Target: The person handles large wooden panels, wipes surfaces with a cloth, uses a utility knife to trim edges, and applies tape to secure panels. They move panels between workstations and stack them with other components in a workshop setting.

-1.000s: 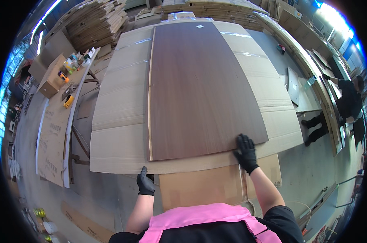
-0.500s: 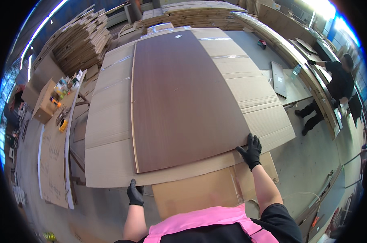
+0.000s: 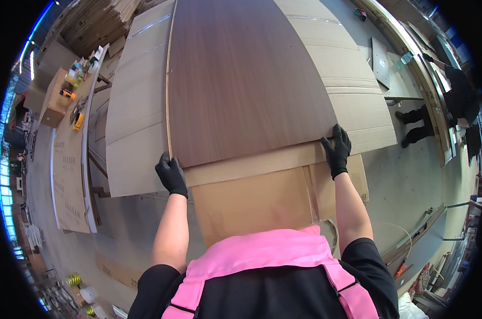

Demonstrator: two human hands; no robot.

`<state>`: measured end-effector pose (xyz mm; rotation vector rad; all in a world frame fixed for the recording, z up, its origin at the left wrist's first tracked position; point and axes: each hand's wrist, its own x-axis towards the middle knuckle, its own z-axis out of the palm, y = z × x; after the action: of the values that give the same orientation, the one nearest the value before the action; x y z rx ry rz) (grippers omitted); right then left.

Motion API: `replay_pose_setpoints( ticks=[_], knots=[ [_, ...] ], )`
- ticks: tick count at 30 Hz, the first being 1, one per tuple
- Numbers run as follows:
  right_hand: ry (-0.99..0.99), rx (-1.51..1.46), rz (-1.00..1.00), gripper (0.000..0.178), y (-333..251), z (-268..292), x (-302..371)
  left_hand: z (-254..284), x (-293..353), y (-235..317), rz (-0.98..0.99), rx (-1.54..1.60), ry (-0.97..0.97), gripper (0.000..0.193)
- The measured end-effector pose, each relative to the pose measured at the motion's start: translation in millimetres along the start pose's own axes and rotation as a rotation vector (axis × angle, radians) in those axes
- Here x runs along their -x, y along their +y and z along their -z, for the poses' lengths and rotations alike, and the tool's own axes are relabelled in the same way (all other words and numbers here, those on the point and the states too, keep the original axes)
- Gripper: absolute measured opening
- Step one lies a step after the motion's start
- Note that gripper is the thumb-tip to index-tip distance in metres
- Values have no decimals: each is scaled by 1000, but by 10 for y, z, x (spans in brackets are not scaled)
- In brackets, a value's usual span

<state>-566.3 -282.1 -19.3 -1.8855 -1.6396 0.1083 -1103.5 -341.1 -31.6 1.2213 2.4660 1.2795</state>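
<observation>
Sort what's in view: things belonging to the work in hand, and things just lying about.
In the work:
large, flat, dark-brown wood-grain panel
tan corrugated cardboard sheet beneath it
black-gloved left hand and right hand, at the panel's near corners

Lying about:
brown rectangular cardboard box
grey rectangular board

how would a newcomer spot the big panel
Find the wide, pale cardboard sheet beyond the pink apron. On it lies a long flat panel, the left hand and right hand at its near corners. Its dark brown, wood-grained face sets it apart from the cardboard.
</observation>
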Motion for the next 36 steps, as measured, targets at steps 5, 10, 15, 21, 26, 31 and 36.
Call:
replay_pose_setpoints(
  ticks=[5, 10, 15, 21, 26, 31, 36],
  knots=[
    [3, -23, -30, 68, -44, 12, -5, 64, -58, -76, 184, 156, 32, 35],
    [1, -84, -38, 65, -20, 1, 7, 239, -146, -8, 480, 411, -179, 32],
    [34, -69, -31, 64, -10, -8, 29, 262, -163, 37, 534, 410, -176, 29],
    [52, 41, 28, 66, -119, -55, 76, 284, -219, -96, 365, 348, -235, 29],
    [135, 29, 73, 53, -142, -47, 5, 215, -295, -339, 360, 544, -238, 26],
    [-64, -24, -154, 63, -230, 80, 3, 163, -324, -589, 301, 481, -317, 25],
    [-161, -45, -222, 77, -352, 179, 79, 127, -296, -718, 236, 432, -335, 29]
  ],
)
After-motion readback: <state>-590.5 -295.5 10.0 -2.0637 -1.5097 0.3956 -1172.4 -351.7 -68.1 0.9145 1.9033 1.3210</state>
